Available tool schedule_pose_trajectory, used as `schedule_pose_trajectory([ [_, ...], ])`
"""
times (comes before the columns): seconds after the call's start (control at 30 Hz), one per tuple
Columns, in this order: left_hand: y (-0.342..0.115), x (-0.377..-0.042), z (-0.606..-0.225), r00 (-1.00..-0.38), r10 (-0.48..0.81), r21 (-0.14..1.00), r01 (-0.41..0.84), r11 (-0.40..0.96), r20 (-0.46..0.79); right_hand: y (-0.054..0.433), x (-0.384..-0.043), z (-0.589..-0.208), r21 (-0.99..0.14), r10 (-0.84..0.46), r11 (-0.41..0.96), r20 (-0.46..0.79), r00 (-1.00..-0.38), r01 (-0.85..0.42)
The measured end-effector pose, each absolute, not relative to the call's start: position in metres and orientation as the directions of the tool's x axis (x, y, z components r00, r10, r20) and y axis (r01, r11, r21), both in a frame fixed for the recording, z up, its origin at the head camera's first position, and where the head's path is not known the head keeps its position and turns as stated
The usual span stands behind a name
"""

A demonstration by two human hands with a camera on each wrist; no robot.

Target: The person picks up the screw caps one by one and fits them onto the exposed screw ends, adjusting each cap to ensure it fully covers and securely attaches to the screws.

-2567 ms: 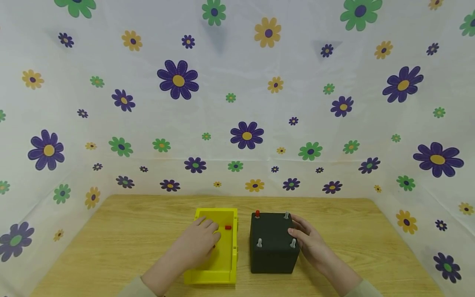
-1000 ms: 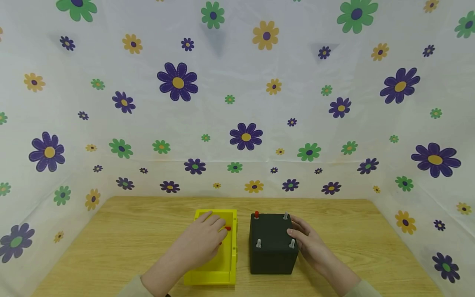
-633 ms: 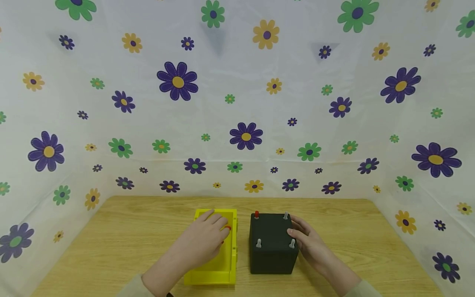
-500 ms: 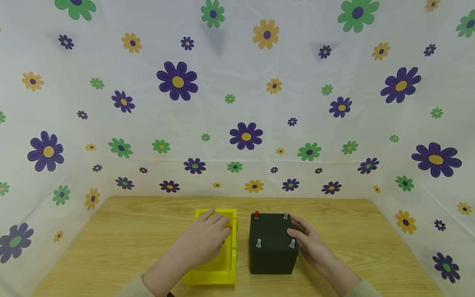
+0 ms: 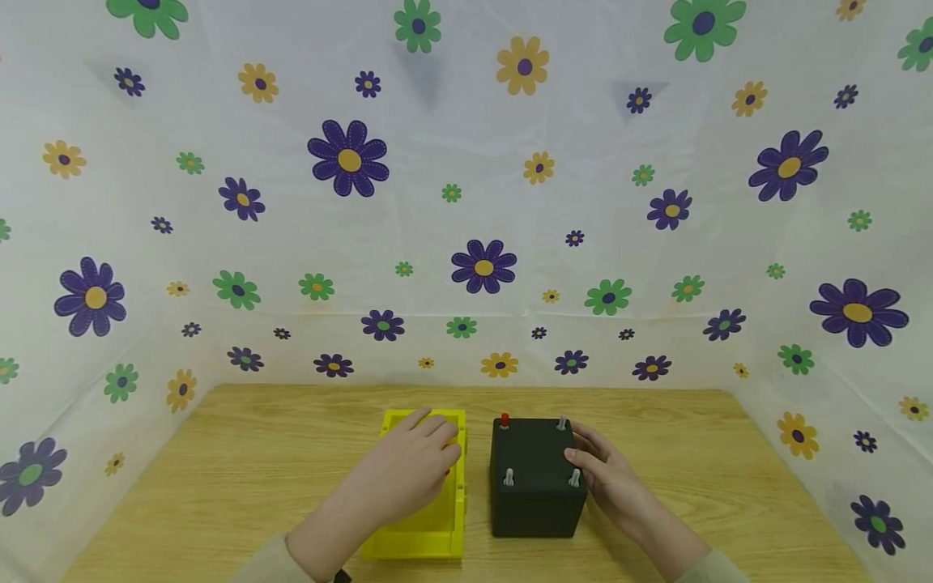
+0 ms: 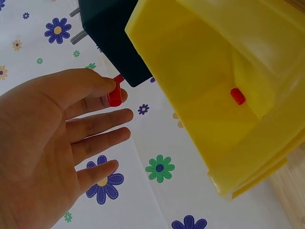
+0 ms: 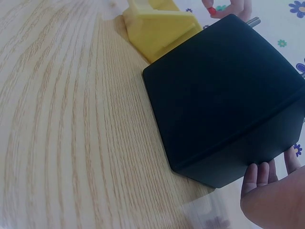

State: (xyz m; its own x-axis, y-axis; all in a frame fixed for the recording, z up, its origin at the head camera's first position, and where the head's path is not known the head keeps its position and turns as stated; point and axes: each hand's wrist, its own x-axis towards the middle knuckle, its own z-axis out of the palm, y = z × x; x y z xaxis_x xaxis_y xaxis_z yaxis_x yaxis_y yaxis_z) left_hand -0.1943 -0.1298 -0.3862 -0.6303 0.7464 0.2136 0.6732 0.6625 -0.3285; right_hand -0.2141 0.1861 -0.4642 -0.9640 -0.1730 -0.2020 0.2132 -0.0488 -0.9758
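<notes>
My left hand (image 5: 408,474) is above the yellow bin (image 5: 457,518), near its right rim. Between thumb and forefinger it pinches a small red cap (image 6: 114,98); the other fingers are spread. Another red cap (image 6: 237,96) lies in the bin, hidden behind the hand in the head view. Right of the bin stands a black box (image 5: 539,453) with metal pegs on top. One red cap (image 5: 504,420) covers the back left peg, while a bare peg (image 5: 509,477) is at the front left. My right hand (image 5: 612,482) grips the box's right side, thumb at the top edge.
Both the bin and the box stand on a wooden table (image 5: 291,437), a narrow gap between them. White cloth with printed flowers (image 5: 484,267) closes off the back and both sides.
My left hand has come up from inside the bin and shifted right toward its rim, carrying the red cap. My right hand and the box have stayed put.
</notes>
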Motion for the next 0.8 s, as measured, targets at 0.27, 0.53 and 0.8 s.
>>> schedule_pose_trajectory([
  [0.27, -0.123, -0.193, -0.383, -0.628, 0.750, -0.310, 0.685, 0.659, 0.206, 0.185, -0.213, -0.463, -0.976, -0.163, -0.062, -0.197, -0.967, 0.210],
  [0.53, -0.117, -0.190, -0.381, -0.610, 0.764, -0.327, 0.692, 0.644, 0.212, 0.187, -0.213, -0.464, -0.977, -0.181, -0.067, -0.187, -0.966, 0.201],
  [0.8, -0.114, -0.193, -0.384, -0.594, 0.771, -0.340, 0.693, 0.636, 0.231, 0.187, -0.214, -0.464, -0.977, -0.188, -0.079, -0.178, -0.966, 0.196],
])
